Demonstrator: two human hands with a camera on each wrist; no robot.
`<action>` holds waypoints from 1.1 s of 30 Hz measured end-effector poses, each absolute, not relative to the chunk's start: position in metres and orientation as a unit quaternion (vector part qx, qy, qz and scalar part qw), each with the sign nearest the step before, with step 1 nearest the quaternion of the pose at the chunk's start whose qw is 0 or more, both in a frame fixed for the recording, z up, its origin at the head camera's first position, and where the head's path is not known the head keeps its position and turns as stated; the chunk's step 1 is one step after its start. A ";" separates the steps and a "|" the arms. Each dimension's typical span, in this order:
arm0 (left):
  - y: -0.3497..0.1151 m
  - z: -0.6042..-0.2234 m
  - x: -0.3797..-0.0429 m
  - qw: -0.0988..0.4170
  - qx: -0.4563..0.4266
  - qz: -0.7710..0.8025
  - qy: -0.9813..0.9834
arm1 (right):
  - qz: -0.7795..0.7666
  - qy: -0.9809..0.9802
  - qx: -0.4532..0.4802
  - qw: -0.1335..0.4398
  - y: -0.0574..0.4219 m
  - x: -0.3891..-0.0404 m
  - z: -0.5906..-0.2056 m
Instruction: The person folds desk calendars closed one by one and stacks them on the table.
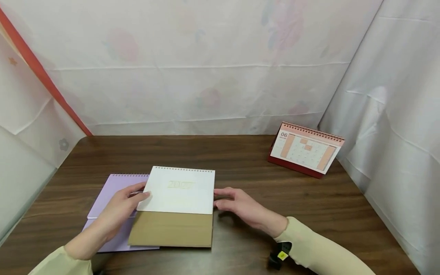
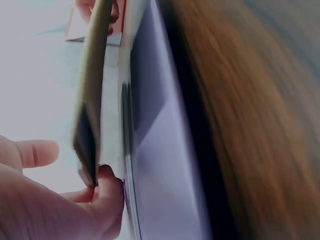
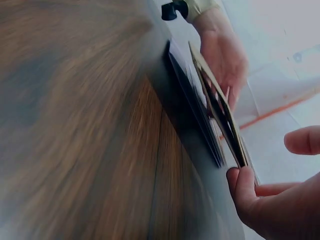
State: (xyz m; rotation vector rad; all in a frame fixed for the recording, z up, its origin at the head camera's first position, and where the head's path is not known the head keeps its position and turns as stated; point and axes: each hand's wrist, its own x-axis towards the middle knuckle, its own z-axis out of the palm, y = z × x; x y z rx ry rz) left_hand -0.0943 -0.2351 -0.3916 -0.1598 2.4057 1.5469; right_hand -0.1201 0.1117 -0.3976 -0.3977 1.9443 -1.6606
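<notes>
A desk calendar (image 1: pixel 178 193) with a white cover, gold lettering and a gold-brown base is raised slightly above a purple spiral calendar (image 1: pixel 113 194), overlapping its right part. My left hand (image 1: pixel 118 208) holds its left edge, with curled fingers under the edge and the thumb above. On the opposite side, my right hand (image 1: pixel 242 206) supports the right edge on bent fingers. Both wrist views show a gap between the gold-brown base (image 3: pixel 227 117) and the purple calendar (image 2: pixel 162 125) below. The thumbs stand a little off the cover there.
At the back right of the dark wooden table (image 1: pixel 192 152) stands a pink and red desk calendar (image 1: pixel 306 149), open at a page marked 06. White curtains (image 1: pixel 192 76) enclose the back and sides. A black device (image 1: pixel 279 255) with a yellow label is on my right wrist.
</notes>
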 end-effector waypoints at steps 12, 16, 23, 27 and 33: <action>-0.278 -0.387 -0.093 0.142 -0.062 0.461 0.874 | -0.597 0.738 -0.153 0.276 0.050 -0.119 -0.398; -0.288 -0.386 -0.092 0.123 -0.062 0.399 0.907 | -0.605 0.724 -0.157 0.290 0.032 -0.118 -0.398; -0.303 -0.390 -0.091 0.090 -0.062 0.318 0.942 | -0.580 0.745 -0.163 0.286 0.008 -0.121 -0.395; -0.309 -0.390 -0.091 0.089 -0.061 0.290 0.951 | -0.560 0.762 -0.167 0.279 -0.003 -0.127 -0.397; -0.316 -0.393 -0.090 0.086 -0.064 0.269 0.957 | -0.558 0.761 -0.176 0.280 -0.014 -0.129 -0.402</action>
